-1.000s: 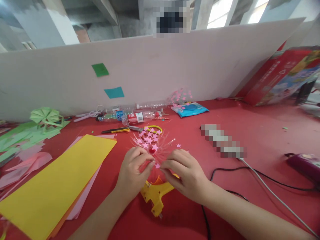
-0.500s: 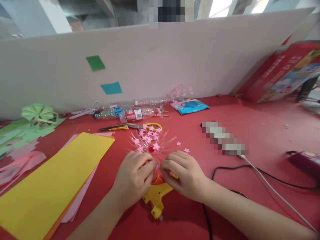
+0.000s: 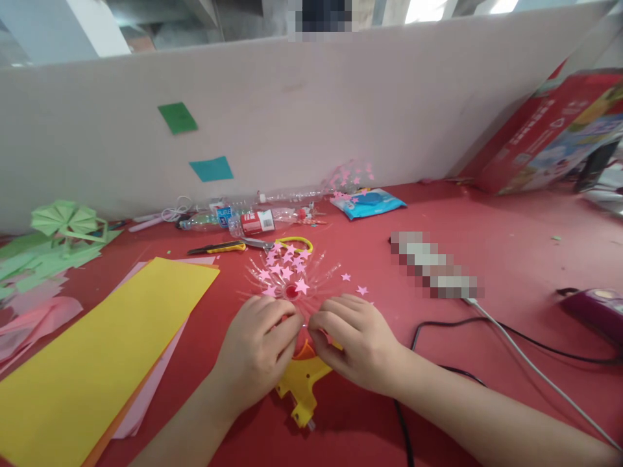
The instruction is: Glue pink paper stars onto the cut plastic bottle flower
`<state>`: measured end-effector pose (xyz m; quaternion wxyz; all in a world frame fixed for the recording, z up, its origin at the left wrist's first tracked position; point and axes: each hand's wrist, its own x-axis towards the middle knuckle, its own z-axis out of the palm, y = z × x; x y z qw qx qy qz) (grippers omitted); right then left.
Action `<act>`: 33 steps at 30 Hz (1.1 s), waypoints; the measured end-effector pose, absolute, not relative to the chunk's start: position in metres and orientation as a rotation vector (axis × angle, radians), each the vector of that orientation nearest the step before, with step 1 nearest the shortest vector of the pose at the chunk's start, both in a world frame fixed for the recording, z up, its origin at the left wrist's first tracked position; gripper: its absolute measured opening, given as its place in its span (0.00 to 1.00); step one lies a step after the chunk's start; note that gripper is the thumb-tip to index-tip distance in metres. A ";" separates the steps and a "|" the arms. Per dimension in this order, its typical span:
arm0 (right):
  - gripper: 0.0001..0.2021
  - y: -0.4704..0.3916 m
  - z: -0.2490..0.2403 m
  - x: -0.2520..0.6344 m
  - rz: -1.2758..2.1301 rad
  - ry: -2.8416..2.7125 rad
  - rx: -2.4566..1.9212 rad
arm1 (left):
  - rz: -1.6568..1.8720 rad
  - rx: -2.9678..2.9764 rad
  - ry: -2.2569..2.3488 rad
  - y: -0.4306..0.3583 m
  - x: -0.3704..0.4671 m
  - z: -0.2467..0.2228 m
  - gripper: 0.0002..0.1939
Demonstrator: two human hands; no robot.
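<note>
Head view: your two hands meet near the middle of the red counter point(image 3: 487, 233), toward its near edge. Your left hand point(image 3: 257, 353) and right hand point(image 3: 357, 340) are both curled narrow, fingertips pinched together at the near rim of a clear plastic flower point(image 3: 289, 279), a cut bottle base splayed into thin, glossy strips around a red centre and dotted with flat pink paper stars. What exactly sits between the fingertips is too small to tell; it looks like the tip of one strip or a star. The flower lies just beyond your fingertips, toward the far edge, and it spreads round rather than long, so neither hand is clearly nearer; both touch its near side.

Directly beneath your hands lies a yellow glue gun point(image 3: 304, 386), hard moulded plastic, its handle pointing at the near edge and its orange nozzle end hidden under your fingers. A black cable point(image 3: 438, 331) curves away to the right.

To the left, a stack of matte yellow paper point(image 3: 102, 350) runs diagonally toward the near left corner. Beyond the flower lie yellow-handled scissors point(image 3: 287, 243), a utility knife point(image 3: 219, 248) and clear plastic bottles point(image 3: 253, 222) on their sides along the white board point(image 3: 316, 117) at the far edge.
</note>
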<state>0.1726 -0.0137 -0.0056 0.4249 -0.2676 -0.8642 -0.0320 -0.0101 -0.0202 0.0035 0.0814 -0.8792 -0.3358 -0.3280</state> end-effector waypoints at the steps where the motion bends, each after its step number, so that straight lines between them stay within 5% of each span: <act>1: 0.08 -0.014 -0.006 0.173 -0.075 -2.161 -0.678 | -0.986 -2.631 -1.006 -0.020 -0.010 0.003 0.08; 33: 0.05 -0.021 0.003 0.162 0.900 -1.823 -1.032 | -1.444 -2.920 -1.605 -0.025 -0.004 0.013 0.06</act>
